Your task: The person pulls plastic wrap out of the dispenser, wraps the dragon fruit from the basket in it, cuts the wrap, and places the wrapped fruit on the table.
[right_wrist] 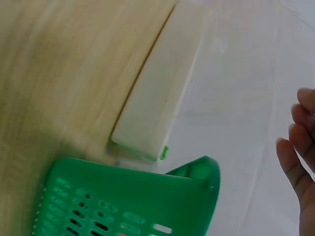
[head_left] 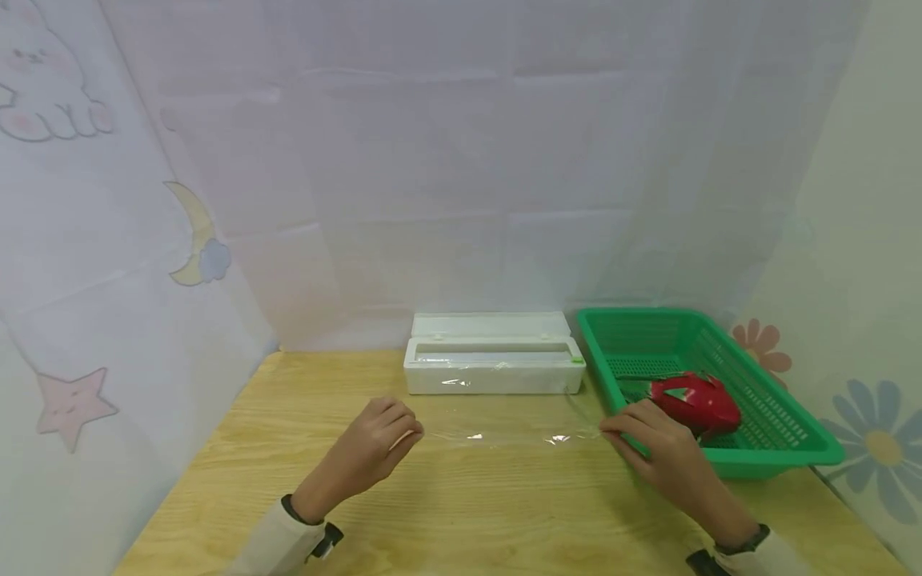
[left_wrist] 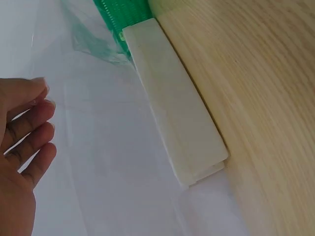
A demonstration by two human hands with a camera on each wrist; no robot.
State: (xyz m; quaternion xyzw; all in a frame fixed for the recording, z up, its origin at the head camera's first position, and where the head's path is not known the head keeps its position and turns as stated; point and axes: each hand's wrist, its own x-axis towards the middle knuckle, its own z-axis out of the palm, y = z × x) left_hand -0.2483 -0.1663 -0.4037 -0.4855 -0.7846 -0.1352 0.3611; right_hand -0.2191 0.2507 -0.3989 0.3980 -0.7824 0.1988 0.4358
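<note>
A clear sheet of plastic wrap [head_left: 504,420] stretches from a white wrap dispenser box [head_left: 497,379] toward me. At its near left corner my left hand [head_left: 370,448] pinches the edge between thumb and fingers. The near right corner is pinched by my right hand [head_left: 666,452], beside the green basket. Behind the box its white lid [head_left: 491,324] stands raised, and a roll [head_left: 497,357] shows inside. In the left wrist view the left hand [left_wrist: 27,128] has thumb and index finger together; in the right wrist view the right hand [right_wrist: 302,142] is partly cut off.
A green plastic basket [head_left: 763,458] stands at the right with a red dragon fruit [head_left: 697,402] in it. A bright green piece [head_left: 577,359] sits at the box's right end. The wooden table [head_left: 461,520] meets a pale cloth-covered wall [head_left: 461,160] at the back.
</note>
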